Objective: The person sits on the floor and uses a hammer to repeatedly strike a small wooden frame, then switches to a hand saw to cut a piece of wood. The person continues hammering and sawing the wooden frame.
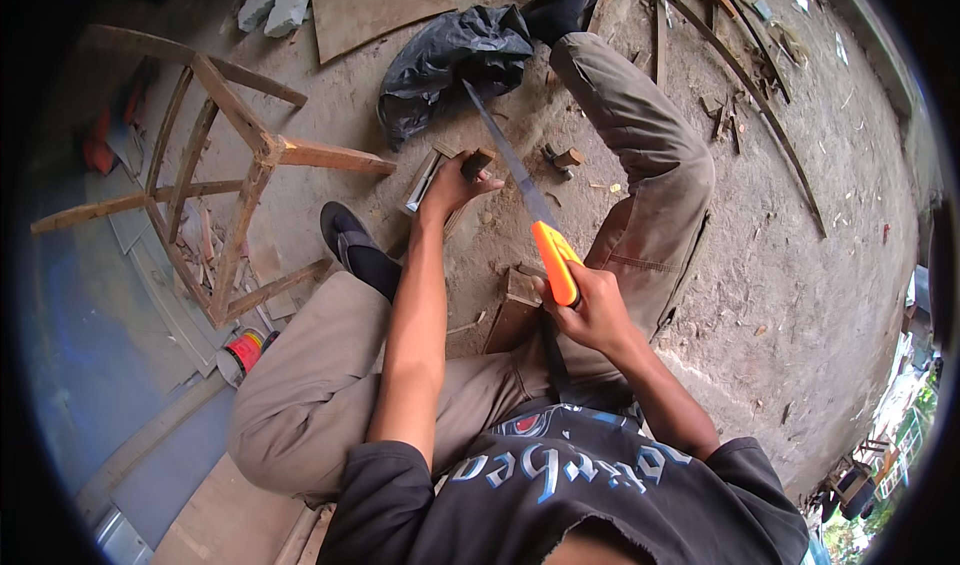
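Observation:
My right hand (pixel 592 310) is wrapped round the orange handle of a handsaw (pixel 520 180), whose long blade slants away up and left, its tip at a black plastic bag (pixel 450 60). Lower and to the left, my left hand (pixel 458 187) grips a small wooden block (pixel 478 163) near the ground. Beside that hand lies a shiny metal strip (pixel 424 183) against a piece of wood. To the right of the blade is what looks like a hammer (pixel 563 160), partly wooden. Between my legs stands a larger wooden block (pixel 515 313).
A wooden chair frame (pixel 265 150) lies at the left, with a red-labelled can (pixel 240 353) near it. Brown board (pixel 375 5) and grey concrete chunks (pixel 288 10) are at the far side. Long curved strips (pixel 765 115) and wood scraps (pixel 728 120) lie at the right.

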{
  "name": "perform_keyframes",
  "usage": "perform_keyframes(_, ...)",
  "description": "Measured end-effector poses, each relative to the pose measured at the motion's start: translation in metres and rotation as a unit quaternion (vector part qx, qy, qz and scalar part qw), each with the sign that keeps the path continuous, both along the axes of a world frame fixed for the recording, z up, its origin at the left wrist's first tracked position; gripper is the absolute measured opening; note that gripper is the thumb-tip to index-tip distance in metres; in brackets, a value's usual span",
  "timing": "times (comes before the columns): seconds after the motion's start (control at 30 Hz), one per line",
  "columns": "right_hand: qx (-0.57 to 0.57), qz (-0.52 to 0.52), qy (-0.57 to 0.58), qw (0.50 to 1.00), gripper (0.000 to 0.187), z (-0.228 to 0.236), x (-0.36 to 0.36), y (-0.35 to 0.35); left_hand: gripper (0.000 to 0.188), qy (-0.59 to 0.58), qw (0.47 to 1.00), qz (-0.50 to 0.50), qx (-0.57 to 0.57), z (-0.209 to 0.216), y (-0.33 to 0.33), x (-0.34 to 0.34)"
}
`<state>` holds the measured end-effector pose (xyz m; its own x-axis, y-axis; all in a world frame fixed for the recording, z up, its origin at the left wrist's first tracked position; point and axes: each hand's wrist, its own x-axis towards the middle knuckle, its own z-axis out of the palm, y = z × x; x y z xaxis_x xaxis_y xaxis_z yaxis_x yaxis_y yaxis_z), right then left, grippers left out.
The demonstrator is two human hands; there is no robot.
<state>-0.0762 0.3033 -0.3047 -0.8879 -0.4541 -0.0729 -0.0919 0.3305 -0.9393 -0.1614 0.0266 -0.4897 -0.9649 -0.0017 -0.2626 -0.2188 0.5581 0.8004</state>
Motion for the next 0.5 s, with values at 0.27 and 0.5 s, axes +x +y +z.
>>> perform_keyframes(0.27,0.039,0.05,-0.024,0.998,0.026,-0.005,0.019,-0.02,0.062,0.002,0.968,0.028,-0.249,-0.019,0.013,-0.006)
perform_keyframes(0.5,0.049,0.134,-0.046,0.989,0.033,0.014,0.026,-0.023,0.059,-0.019,0.986,0.012,-0.165,-0.024,0.001,-0.009)
